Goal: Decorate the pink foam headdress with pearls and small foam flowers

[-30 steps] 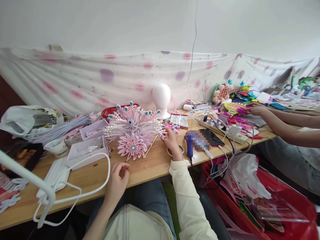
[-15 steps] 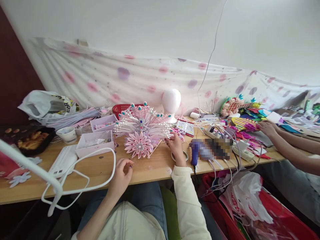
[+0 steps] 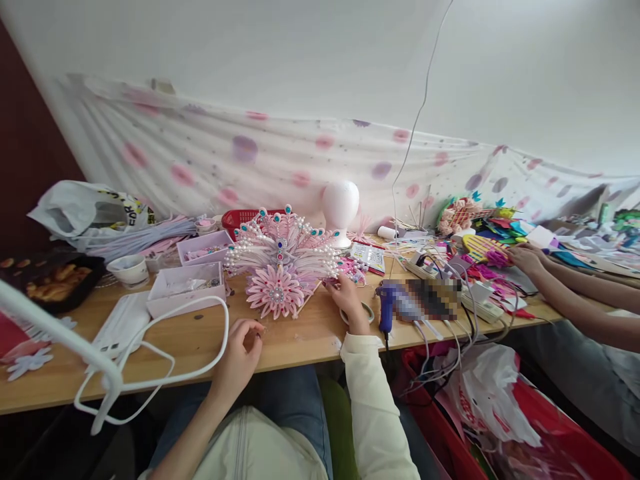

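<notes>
L hand was at the front edge of the table, fingers curled, thumb & fingertips close tog.; couldn't tell if that grip had anything tiny in it. R hand reached over the table, fingertips bent down nr the R end of the pink headdress; its grip looked partly closed, but couldn't tell what, if anything, it held. Headdress stood mid-table w/ pearls, blue-green gems & a big pink flower at front. Tape roll lay by the R wrist, blue glue gun further R. White mannequin head & red basket were behind; white box w/ small bits sat to the L. Far R, a co-worker's hand was at a yellow striped piece.
</notes>
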{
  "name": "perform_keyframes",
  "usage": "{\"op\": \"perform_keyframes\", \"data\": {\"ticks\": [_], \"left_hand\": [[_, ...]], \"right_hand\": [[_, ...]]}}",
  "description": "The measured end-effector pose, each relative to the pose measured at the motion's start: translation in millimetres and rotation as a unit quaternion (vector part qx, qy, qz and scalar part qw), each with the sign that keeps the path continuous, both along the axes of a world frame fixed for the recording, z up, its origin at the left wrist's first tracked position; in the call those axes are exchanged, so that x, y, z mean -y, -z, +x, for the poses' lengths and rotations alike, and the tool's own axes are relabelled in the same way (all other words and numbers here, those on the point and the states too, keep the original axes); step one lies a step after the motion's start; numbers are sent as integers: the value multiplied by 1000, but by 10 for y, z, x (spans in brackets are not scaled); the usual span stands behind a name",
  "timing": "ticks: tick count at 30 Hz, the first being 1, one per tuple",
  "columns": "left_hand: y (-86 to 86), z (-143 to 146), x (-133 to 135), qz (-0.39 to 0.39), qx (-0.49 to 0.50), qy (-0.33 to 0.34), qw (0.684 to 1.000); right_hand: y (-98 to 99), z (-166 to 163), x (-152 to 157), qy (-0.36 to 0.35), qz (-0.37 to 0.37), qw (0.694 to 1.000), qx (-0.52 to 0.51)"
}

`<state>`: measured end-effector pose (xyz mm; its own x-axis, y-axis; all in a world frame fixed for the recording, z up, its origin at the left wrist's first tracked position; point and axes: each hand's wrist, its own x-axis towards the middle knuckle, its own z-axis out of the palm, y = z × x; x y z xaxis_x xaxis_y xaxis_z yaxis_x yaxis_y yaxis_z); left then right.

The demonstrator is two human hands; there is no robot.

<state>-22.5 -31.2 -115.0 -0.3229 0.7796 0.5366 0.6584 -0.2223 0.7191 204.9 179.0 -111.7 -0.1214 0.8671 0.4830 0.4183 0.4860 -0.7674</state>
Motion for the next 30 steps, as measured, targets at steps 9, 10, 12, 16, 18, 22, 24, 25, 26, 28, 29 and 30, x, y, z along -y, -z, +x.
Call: {"op": "perform_keyframes", "data": {"ticks": [9,10,12,16,18,22,24,25,26,28,29,30], "left_hand": [[-61,-39,-79,106,84,-14,991],[-71,-63,-103,104,99,-15,989],[-88,-127,-150,75,140,-23,987],[-122,-267,-214,18,167,-47,985],[-131,-317,-244,61,81,-60,993],[-98,-371,-314,111,-66,-54,990],[-64,-382,-340,97,-95,-37,990],[-49,-386,-349,88,-106,-29,990],[-37,-387,-355,82,-115,-23,990],[-28,-379,-361,78,-127,-18,989],[-30,-366,-363,79,-128,-19,988],[-35,-344,-366,80,-124,-25,989]], "right_hand": [[-48,-65,24,13,28,999,14],[-46,-66,24,17,30,999,16],[-45,-66,29,24,35,999,20],[-61,-65,45,34,52,998,21],[-76,-65,50,36,61,997,22],[-92,-65,50,37,66,996,36],[-87,-63,49,38,61,996,49],[-81,-61,49,38,57,996,56],[-75,-59,49,38,52,996,63],[-63,-53,49,37,42,996,76],[-59,-50,49,36,37,995,81],[-56,-47,50,36,33,995,85]]}}
